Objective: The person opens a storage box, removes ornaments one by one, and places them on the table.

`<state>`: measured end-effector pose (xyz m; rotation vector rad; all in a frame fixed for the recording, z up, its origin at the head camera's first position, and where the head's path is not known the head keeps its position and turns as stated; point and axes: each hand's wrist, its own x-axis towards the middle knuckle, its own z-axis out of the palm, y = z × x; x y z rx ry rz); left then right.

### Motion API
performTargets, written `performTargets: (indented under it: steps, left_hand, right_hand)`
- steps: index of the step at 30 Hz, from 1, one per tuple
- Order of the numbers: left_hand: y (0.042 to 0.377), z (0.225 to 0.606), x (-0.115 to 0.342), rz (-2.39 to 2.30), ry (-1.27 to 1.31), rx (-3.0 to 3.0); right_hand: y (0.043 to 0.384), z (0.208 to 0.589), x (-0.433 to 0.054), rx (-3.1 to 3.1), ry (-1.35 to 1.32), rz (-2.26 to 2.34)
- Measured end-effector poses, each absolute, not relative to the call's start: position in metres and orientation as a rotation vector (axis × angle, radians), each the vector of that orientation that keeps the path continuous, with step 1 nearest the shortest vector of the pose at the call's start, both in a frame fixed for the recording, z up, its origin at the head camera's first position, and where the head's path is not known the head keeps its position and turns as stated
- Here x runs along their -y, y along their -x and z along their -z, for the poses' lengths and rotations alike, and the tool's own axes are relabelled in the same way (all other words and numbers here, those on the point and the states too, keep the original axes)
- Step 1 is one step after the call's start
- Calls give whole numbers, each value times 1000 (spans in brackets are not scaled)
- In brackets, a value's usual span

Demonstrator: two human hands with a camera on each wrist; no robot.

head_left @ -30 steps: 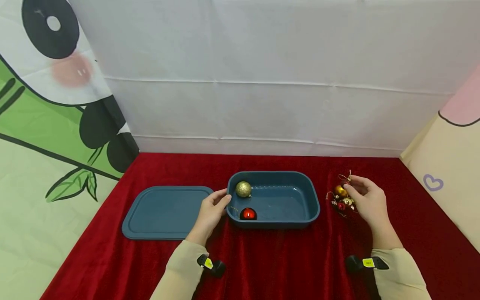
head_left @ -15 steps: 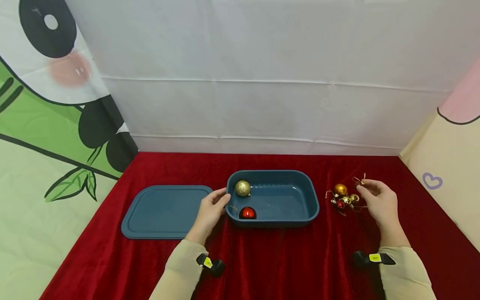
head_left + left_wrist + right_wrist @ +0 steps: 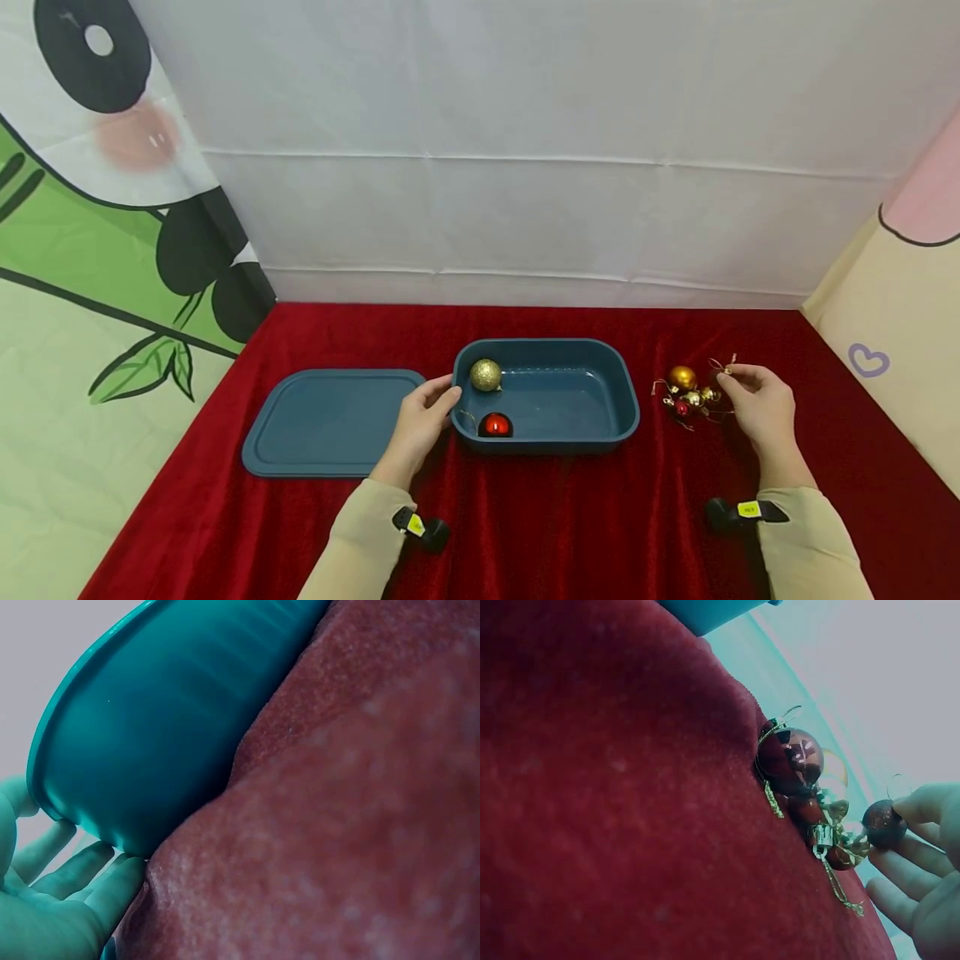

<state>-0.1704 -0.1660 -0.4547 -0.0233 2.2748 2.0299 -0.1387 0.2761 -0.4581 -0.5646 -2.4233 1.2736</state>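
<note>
My left hand (image 3: 420,419) holds the left end of a blue rectangular container (image 3: 558,446), thumb at the rim and fingers against the outer wall in the left wrist view. Inside it, a gold glitter Christmas ball (image 3: 486,376) lies toward the back left and a shiny red Christmas ball (image 3: 496,426) toward the front left. On the right, my right hand (image 3: 761,408) pinches a small dark red glitter Christmas ball (image 3: 885,824), largely hidden by the fingers in the head view. Close beside that hand is a cluster of small gold and red ornaments (image 3: 693,398) with string loops.
A blue flat lid (image 3: 330,423) lies left of the container, partly behind the left forearm. Red velvet cloth (image 3: 555,525) covers the table, wrinkled along the front. A pale fabric backdrop (image 3: 480,208) rises behind the table's far edge.
The right hand has moved right, away from the ornament cluster, with the dark red ball between its fingers. More of the cluster now shows. The left hand stays at the container.
</note>
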Motion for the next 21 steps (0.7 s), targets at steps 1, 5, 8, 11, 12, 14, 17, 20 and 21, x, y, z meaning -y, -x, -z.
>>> performTargets:
  steps: [1,5,8,11,12,14,17,20,21]
  left_hand:
    - [171,455,166,-2027,25,-2275]
    - [171,455,166,-2021,25,-2269]
    - [171,454,166,-2016,30,-2267]
    - [170,453,166,-2017,31,-2261]
    - [170,454,166,-2018,32,-2263]
    - [170,454,166,-2021,35,-2264]
    - [171,454,166,-2017,36,-2271]
    - [171,454,166,-2008,39,-2268]
    - [171,454,166,-2005,38,-2266]
  right_hand:
    - [139,458,-277,2421,576,-1277]
    - [141,460,-278,2425,586,-1290]
    - [142,463,-278,2439,562,-1291]
    - [143,465,-277,2452,541,-1281]
    - [144,465,-276,2458,535,-1278]
    - [144,466,-275,2466,525,-1266]
    - [144,466,-273,2483,517,-1240]
    - [144,467,-271,2514,505,-1203]
    - [144,468,-271,2524,501,-1199]
